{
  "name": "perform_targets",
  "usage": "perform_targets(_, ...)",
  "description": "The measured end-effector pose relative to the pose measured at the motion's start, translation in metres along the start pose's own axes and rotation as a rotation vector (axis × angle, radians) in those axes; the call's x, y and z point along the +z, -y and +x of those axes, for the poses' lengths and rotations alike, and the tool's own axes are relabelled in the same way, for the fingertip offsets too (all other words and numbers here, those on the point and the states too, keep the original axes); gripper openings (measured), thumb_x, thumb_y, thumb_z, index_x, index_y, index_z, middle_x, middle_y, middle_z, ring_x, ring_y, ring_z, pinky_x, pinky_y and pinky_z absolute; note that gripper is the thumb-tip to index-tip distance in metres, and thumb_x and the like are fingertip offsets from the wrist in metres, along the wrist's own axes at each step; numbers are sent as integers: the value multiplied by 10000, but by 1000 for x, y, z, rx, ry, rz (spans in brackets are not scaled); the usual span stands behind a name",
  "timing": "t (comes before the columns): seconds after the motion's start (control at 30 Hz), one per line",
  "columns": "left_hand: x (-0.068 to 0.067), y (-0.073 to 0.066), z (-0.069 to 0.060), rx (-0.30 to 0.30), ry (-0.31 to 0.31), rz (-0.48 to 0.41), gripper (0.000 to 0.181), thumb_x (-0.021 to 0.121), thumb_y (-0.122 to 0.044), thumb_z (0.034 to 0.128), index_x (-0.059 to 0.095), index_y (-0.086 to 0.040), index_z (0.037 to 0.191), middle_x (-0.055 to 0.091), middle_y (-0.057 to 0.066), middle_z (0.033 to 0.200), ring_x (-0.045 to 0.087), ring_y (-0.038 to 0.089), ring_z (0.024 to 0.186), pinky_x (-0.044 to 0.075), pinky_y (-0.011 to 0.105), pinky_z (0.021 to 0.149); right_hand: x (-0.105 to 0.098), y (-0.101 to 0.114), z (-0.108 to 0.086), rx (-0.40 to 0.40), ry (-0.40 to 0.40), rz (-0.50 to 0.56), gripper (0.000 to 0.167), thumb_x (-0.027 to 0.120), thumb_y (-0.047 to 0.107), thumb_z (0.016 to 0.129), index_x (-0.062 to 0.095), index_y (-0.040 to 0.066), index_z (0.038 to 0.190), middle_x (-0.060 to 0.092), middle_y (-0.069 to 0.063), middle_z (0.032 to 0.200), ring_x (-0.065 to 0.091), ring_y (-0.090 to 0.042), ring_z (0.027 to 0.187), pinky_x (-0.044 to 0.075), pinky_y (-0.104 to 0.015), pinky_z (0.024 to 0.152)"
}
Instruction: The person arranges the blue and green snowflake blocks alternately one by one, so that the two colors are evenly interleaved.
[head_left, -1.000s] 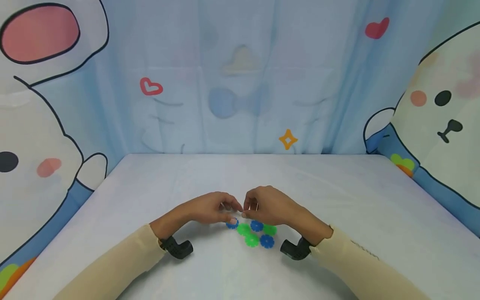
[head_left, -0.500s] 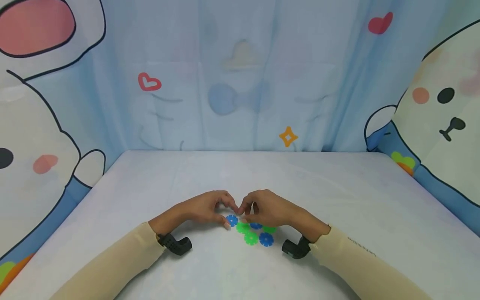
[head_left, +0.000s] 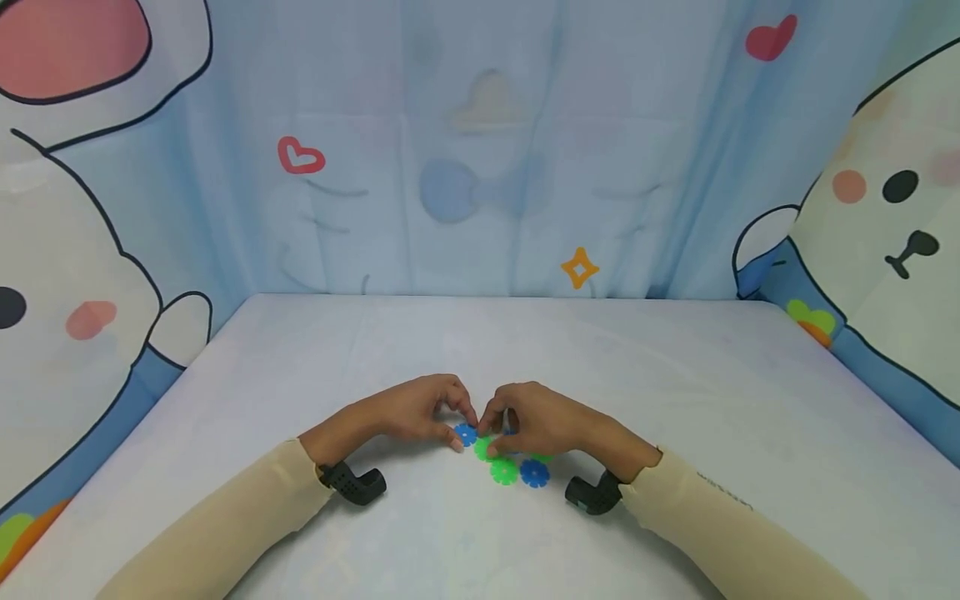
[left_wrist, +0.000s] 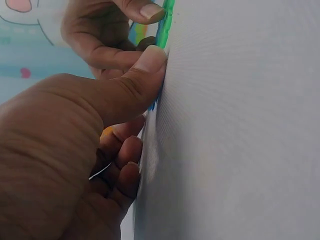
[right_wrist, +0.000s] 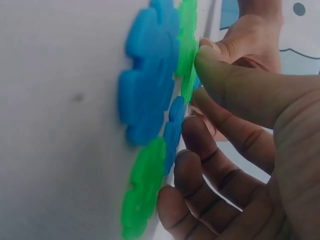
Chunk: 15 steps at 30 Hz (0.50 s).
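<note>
My left hand (head_left: 416, 408) is at the left end of a group of flower-shaped plastic discs, its thumb and forefinger curled about the blue disc (head_left: 466, 434) there. Beside it, my right hand (head_left: 543, 417) pinches the adjoining green disc (head_left: 483, 450) between thumb and forefinger. The forefingers of both hands nearly meet. A second green disc (head_left: 504, 472) and a blue disc (head_left: 535, 473) lie nearer to me. In the right wrist view, another blue disc (right_wrist: 173, 132) and a green disc (right_wrist: 145, 190) lie flat beneath my loosely curled right fingers.
A white cloth-covered table (head_left: 360, 525) stretches out around the discs. Behind it hangs a light blue curtain (head_left: 480, 242) printed with cartoon animals and hearts. A black wrist camera (head_left: 352, 483) sits on my left wrist, another (head_left: 594, 494) on my right.
My right thumb has come down onto the green disc. My left thumb has lifted off the top of the blue disc and now sits at its left edge. The view has tilted slightly downward.
</note>
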<state>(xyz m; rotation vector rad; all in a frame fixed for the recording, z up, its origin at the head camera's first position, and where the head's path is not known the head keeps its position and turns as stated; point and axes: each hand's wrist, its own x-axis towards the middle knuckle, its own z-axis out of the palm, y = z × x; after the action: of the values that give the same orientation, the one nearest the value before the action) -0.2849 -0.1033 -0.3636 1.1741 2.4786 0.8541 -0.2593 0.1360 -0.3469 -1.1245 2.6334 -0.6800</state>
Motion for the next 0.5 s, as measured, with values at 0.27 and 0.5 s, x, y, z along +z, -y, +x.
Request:
perform_targets(0.27,-1,-5,-2,24,5,59,216,792,-227,843,705,-198,1039,604,-47,1121,545,134,1065,454,329,940,2,0,0,14,13,-2,216,811,306,815,749,222,1004,620,91,922,551,-100,766,468,-216,686)
perform_targets(0.5,-3,-7,-4,71,9,174,223,742,-272,889,672,-170,1075,599,-28,1136,542,146,1081,446,334,988,1,1,0,24,27,-1,225,814,305,811,745,235,1014,611,92,927,547,-111,784,470,-230,702)
